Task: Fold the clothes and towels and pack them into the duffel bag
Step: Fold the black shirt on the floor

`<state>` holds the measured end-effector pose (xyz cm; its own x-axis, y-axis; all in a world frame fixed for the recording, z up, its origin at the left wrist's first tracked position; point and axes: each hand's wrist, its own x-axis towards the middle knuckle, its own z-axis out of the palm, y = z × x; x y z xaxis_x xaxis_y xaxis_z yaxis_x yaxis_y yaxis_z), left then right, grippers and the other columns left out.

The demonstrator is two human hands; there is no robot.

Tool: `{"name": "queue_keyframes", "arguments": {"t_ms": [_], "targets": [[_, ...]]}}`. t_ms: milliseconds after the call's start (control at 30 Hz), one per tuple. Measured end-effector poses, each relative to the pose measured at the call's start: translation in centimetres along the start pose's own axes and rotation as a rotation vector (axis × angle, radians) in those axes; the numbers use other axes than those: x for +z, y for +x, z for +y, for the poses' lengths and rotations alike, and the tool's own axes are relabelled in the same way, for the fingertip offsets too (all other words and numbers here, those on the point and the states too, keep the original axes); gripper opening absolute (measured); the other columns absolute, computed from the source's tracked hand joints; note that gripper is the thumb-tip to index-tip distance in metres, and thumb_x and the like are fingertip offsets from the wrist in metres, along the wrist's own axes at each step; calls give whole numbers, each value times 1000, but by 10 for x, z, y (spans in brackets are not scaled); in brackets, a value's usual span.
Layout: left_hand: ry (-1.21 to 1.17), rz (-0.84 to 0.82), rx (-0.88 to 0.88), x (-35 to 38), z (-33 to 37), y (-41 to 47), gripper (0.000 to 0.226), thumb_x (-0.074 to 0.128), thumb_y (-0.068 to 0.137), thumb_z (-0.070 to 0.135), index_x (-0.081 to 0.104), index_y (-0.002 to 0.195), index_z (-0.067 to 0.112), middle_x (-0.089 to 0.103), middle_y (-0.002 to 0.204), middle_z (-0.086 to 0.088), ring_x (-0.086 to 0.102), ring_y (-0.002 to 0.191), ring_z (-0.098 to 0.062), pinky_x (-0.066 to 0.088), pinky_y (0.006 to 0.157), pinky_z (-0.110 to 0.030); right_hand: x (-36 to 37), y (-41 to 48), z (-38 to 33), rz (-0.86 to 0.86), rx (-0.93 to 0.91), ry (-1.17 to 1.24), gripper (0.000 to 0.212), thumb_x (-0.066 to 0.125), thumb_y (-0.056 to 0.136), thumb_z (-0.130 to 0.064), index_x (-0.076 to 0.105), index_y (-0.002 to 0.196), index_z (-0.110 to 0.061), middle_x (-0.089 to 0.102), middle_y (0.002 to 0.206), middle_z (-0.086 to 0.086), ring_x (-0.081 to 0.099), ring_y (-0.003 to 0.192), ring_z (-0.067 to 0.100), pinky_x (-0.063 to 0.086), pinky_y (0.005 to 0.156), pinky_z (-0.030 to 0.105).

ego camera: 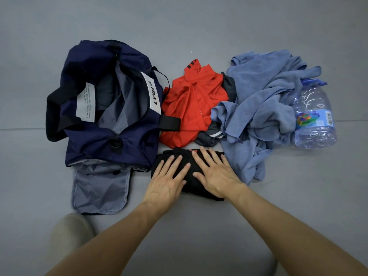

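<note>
Straight, spread fingers [211, 160] are pressing flat on the folded black garment [201, 193] and gripping nothing. The left hand [169, 176] and right hand [215, 174] are lying side by side on it. The garment is sitting on the floor [199, 26], just beside the open duffel bag [103, 140] and in front of the red shirt [191, 104]. Pressing outward from the middle is probably the best way of flattening the fold before packing.

Soft even light, wide-angle edge distortion.
</note>
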<state>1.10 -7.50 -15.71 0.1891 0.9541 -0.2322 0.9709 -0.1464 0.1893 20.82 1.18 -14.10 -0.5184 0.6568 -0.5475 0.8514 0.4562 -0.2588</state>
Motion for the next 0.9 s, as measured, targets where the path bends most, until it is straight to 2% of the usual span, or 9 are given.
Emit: {"name": "queue_keyframes", "arguments": {"t_ms": [133, 233, 300, 400, 467, 500, 600, 733, 900], "targets": [[-143, 132, -168, -9, 11, -38, 48, 38, 102, 34, 46, 149, 26, 43, 153, -10, 41, 141, -33, 41, 111, -46, -2, -7, -8, -12, 46, -50, 68, 20, 104, -57, -16, 157, -35, -4, 168, -2, 2, 153, 26, 13, 122, 50], [-378, 159, -510, -8, 31, -71, 43, 39, 106, 38, 43, 149, 34, 48, 142, -8, 54, 118, -30, 50, 95, -44, 10, -27, -26, 53, 137, -65, 69, 26, 103, -56, -1, 160, -29, 15, 167, 2, 29, 145, 30, 28, 113, 51], [-613, 103, -687, -9, 44, -79, 54, 36, 100, 51, 24, 153, 47, 49, 131, -4, 57, 109, -27, 50, 91, -43, 28, -47, -42, 63, 234, -21, 70, 32, 97, -55, 28, 158, -21, 38, 158, 6, 57, 117, 33, 46, 94, 50], [-728, 19, -655, -11, 58, -72, 60, 33, 99, 57, 0, 148, 58, 45, 133, -3, 56, 115, -23, 47, 97, -39, 51, -74, -64, 43, 279, 72, 74, 34, 89, -58, 49, 146, -13, 60, 140, 9, 65, 82, 31, 52, 70, 45], [-664, -1, -590, -11, 59, -61, 62, 33, 102, 52, -1, 154, 53, 33, 152, -10, 42, 135, -27, 39, 109, -39, 51, -83, -69, 84, 264, 83, 69, 33, 93, -58, 43, 151, -21, 58, 141, 8, 65, 87, 31, 51, 73, 45], [-619, -18, -563, -11, 57, -54, 63, 34, 103, 50, -2, 156, 50, 24, 159, -11, 36, 141, -29, 34, 113, -40, 47, -82, -67, 128, 239, 92, 66, 31, 97, -58, 30, 157, -29, 49, 149, 8, 64, 97, 32, 50, 81, 46], [-516, -69, -467, -9, 43, -43, 65, 37, 104, 46, -2, 155, 51, 15, 165, -9, 40, 138, -32, 36, 113, -41, 37, -68, -53, 40, 194, 211, 66, 26, 101, -61, -6, 157, -43, 17, 162, 6, 50, 122, 32, 44, 100, 42], [-649, -83, -406, -11, 24, -35, 65, 48, 103, 36, 11, 154, 53, 29, 156, -8, 42, 137, -26, 38, 112, -38, 34, -54, -39, 11, 166, 354, 68, 32, 99, -64, -5, 155, -49, 17, 158, 5, 43, 131, 32, 43, 106, 42], [-830, -74, -461, -20, 31, -20, 63, 56, 101, 29, 26, 149, 57, 35, 142, 3, 48, 128, -15, 37, 106, -24, 40, -50, -31, 37, 149, 601, 71, 49, 99, -50, 5, 155, -52, 25, 146, -1, 47, 128, 23, 42, 107, 34]]}}
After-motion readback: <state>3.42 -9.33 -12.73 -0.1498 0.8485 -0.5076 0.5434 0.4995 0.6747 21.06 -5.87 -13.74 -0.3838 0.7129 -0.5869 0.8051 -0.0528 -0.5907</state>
